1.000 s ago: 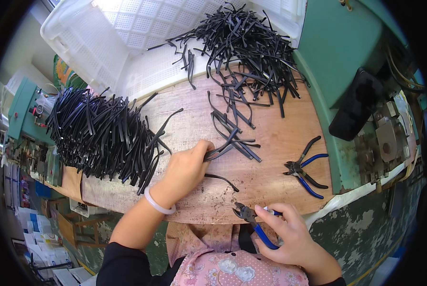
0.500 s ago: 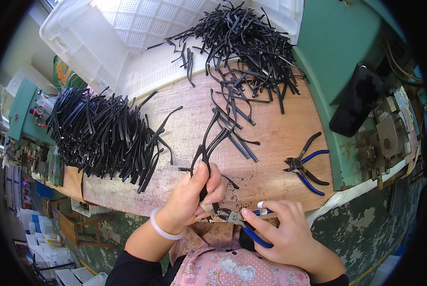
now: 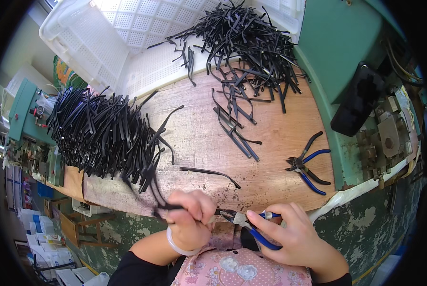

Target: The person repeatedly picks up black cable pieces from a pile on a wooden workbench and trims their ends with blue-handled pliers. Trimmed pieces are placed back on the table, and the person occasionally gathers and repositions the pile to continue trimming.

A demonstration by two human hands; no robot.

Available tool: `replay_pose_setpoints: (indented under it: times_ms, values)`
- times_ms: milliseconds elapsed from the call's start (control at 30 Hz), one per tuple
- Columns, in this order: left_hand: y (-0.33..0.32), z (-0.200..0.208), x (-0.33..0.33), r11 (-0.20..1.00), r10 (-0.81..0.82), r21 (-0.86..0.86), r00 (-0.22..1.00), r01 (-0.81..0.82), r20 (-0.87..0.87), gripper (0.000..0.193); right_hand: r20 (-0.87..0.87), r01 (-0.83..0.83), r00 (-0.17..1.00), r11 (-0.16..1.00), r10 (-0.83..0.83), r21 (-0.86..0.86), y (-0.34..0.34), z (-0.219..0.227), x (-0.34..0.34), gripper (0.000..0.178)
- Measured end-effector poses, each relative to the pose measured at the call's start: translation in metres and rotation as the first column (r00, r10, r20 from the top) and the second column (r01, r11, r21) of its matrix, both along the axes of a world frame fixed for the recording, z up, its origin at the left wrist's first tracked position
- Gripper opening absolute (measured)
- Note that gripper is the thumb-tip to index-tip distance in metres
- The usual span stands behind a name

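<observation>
View: the scene is seen from the head, looking down on a wooden worktop (image 3: 194,138).
Left hand: several thin, curved black plastic strips (image 3: 173,207) are clenched in the fingers of the left hand (image 3: 192,221), over the worktop's front edge; their far ends, trailing leftward, are blurred.
Right hand: side cutters with blue handles and a grey metal head (image 3: 240,219) are grasped in the fingers of the right hand (image 3: 287,233), by the front edge.
Cutter jaws: they are pointed at the left fingers; whether the held strips are touched cannot be told.
Single strip: one curved black strip (image 3: 211,172) is laid near the front edge's middle.
Spare cutters: blue-and-black-handled cutters (image 3: 297,164) are left spread near the right edge.
Piles: a dense black pile (image 3: 101,136) is stacked along the left edge; a tangled black heap (image 3: 251,43) is spilled from a white perforated plastic crate (image 3: 87,43) at the back.
</observation>
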State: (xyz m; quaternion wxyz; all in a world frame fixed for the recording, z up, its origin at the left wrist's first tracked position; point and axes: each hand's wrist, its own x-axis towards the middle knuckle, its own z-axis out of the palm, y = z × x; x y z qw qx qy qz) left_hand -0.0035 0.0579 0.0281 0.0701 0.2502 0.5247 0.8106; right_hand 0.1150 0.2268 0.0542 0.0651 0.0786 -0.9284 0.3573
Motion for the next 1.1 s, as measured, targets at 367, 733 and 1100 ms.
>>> replay_pose_setpoints:
  times_ms: [367, 733, 1100]
  values:
    - [-0.008, -0.001, -0.003, 0.998, -0.050, 0.043, 0.997, 0.047, 0.059, 0.043, 0.024, 0.057, 0.998, 0.998, -0.057, -0.003, -0.010, -0.005, 0.003, 0.068]
    - [-0.029, -0.022, -0.082, 0.346, -0.509, -0.806, 0.625, -0.481, -0.592, 0.021, 0.012, 0.067, 0.998, 0.995, -0.067, -0.074, -0.007, -0.010, 0.009, 0.067]
    - [-0.013, 0.003, -0.050, 0.822, -0.435, -0.144, 0.770, 0.551, 0.468, 0.044, -0.017, 0.023, 1.000, 0.999, -0.022, 0.041, -0.004, -0.012, 0.003, 0.068]
